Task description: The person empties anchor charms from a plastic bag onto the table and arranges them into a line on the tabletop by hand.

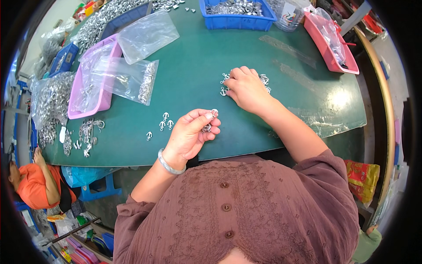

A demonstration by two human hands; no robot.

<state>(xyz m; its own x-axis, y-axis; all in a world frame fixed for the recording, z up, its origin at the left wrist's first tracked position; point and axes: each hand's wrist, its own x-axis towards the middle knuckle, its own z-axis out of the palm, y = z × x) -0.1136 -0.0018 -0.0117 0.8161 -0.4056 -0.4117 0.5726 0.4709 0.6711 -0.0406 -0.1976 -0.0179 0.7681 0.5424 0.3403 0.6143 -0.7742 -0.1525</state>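
Near the front edge of the table, my left hand (pixel 190 132) is closed, palm up, with small silvery metal pieces (pixel 206 128) between thumb and fingers. Their exact shape is partly covered. Farther right, my right hand (pixel 248 90) reaches down with bent fingers into a small group of silver anchor charms (pixel 264 79). Its fingertips are partly hidden, and one charm (pixel 223 91) lies right beside them. Left of my left hand, several loose anchor charms (pixel 162 125) lie flat on the green tabletop (pixel 198 66).
A pink tray (pixel 107 99) with plastic bags (pixel 148 83) stands left. Metal parts heap (pixel 94 22) at the far left. Blue (pixel 239 23) and red (pixel 327 48) bins sit along the far side. Another person in orange (pixel 38 185) is at the left edge.
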